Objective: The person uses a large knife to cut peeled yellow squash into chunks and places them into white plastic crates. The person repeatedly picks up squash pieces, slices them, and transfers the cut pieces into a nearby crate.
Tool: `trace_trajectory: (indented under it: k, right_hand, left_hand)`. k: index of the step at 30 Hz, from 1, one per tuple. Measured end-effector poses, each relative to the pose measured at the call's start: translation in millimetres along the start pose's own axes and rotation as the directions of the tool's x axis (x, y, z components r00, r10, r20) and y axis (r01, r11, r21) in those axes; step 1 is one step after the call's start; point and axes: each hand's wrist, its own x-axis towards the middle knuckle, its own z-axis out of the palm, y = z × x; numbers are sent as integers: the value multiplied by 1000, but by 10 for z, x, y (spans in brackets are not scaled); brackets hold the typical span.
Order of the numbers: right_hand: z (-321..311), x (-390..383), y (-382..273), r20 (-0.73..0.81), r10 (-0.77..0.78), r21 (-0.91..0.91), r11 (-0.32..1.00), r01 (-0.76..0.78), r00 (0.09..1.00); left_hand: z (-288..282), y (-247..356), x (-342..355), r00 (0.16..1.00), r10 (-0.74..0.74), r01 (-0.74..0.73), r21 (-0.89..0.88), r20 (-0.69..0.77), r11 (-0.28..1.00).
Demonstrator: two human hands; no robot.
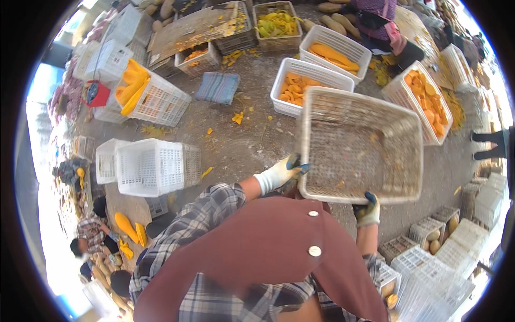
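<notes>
A dirty, worn white plastic crate [359, 150] is held in front of me, empty apart from small scraps and grime. My left hand [287, 172], in a white glove with dark blue fingertips, grips its left side near the lower corner. My right hand [367, 212], gloved alike, is closed on its near edge toward the right. Just beyond it stand a white crate of orange squash pieces [295, 86] and another crate with peeled orange squash [330, 56]. A crate of orange chunks [424, 102] stands to the right.
White stacked crates [139, 166], a crate with orange pieces [150, 102] and a folded cloth [217, 86] lie leftward. A peel-filled crate [276, 24] stands behind. Co-workers are at upper right [378, 29] and lower left [91, 231]; dark-trousered legs [491, 145] show rightward. Crates [440, 260] line the lower right.
</notes>
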Motion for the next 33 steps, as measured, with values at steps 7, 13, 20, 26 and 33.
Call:
trace_trajectory:
  k: [7, 13, 20, 26, 33]
  right_hand:
    - [373, 1264, 100, -219, 229, -80, 965, -251, 948]
    - [525, 1582, 27, -371, 194, -69, 969, -235, 908]
    - [288, 1452, 272, -549, 74, 93, 995, -27, 832]
    - [99, 1441, 393, -740, 93, 312, 925, 217, 666]
    - [-297, 1833, 666, -839, 86, 347, 845, 406, 538]
  left_hand:
    - [-202, -188, -246, 867, -295, 143, -366, -403, 920]
    - [-643, -664, -108, 854, -203, -51, -467, -478, 883]
    - [-2384, -1580, -159, 680, -583, 348, -505, -444, 790]
    - [-3659, -1947, -341, 720, -481, 609, 123, -500, 784]
    - [-4085, -1468, 315, 749, -452, 660, 604, -484, 446]
